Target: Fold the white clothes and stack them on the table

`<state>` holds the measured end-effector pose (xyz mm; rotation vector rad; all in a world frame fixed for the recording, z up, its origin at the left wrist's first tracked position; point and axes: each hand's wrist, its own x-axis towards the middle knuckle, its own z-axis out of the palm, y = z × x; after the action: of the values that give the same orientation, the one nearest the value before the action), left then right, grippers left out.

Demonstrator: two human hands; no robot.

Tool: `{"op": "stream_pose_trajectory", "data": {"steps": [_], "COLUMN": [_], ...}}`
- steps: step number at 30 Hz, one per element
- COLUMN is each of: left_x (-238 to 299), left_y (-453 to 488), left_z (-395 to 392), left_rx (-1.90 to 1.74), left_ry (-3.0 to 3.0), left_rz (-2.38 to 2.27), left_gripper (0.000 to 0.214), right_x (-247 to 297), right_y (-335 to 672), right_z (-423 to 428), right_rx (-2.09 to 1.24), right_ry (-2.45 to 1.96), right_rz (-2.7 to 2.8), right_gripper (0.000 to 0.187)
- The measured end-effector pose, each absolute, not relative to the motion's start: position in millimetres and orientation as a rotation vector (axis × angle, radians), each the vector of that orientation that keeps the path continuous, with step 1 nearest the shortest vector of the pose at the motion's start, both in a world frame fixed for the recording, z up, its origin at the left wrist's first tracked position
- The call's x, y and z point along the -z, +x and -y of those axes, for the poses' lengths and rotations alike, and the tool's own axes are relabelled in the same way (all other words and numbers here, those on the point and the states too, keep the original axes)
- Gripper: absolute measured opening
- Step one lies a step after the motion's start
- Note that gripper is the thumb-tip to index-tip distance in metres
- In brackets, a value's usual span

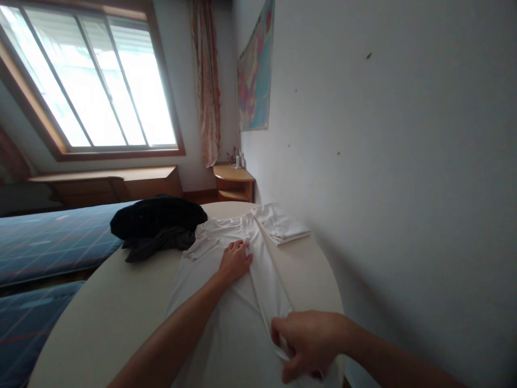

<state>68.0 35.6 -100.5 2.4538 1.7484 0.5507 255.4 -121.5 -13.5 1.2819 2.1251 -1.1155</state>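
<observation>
A white shirt is spread over the round table, its end with a small label towards the far side. A long fold runs down its right part. My left hand lies on the upper part of the shirt, fingers stretched out over the cloth. Nearer to me, my right hand is closed on the shirt's right edge, thumb and fingers bent round the cloth. A folded white piece of cloth lies at the far right; I cannot tell whether it belongs to the shirt.
Black and dark grey clothes lie heaped at the table's far left. The pale round tabletop reaches close to the wall on the right. Blue plaid mattresses stand at left. A corner cabinet is beyond.
</observation>
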Motion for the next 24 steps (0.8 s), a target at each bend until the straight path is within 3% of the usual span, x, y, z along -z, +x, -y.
{"op": "stream_pose_trajectory", "data": {"steps": [4,8,16,24], "left_x": [103.3,107.4,117.8,113.9], "left_y": [67.1,65.7,65.6,65.5], "left_z": [-32.4,-31.3,-33.8,-28.8], "left_rx": [-0.565,-0.573,-0.629,-0.687], "left_ry": [2.481,2.504,2.509,2.509], "left_rz": [-1.718,-1.694,-1.668,-1.620], "left_gripper": [0.053,0.046,0.049,0.052], "right_x": [8.9,11.3,39.8,59.0], "right_y": [252.7,250.8,231.7,191.9], "right_z": [110.1,86.8,4.4,-95.1], "right_rx": [1.451,1.449,0.488,0.268], "right_ry": [1.062,1.105,1.955,2.265], "right_rz": [-1.884,-2.095,-2.708,-2.554], "right_gripper": [0.017,0.025,0.026,0.034]}}
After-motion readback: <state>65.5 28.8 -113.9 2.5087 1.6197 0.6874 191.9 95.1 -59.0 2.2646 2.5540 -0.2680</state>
